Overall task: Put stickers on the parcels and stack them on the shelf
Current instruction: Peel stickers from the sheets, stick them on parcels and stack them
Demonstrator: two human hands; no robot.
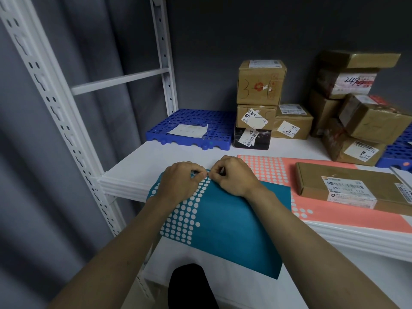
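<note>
Picking at the teal sticker sheet [223, 219] on the shelf edge [124, 175], my left hand [180, 181] and right hand [231, 177] pinch its top edge — thin, floppy paper, I'd judge, best peeled from a dot's rim.

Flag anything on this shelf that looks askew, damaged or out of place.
The teal sticker sheet hangs well over the shelf's front edge. The right parcel stack leans, its boxes skewed at different angles. Labels on the middle stack's lower boxes sit crooked and partly peeled. A loose paper lies on the blue grid mat.
</note>
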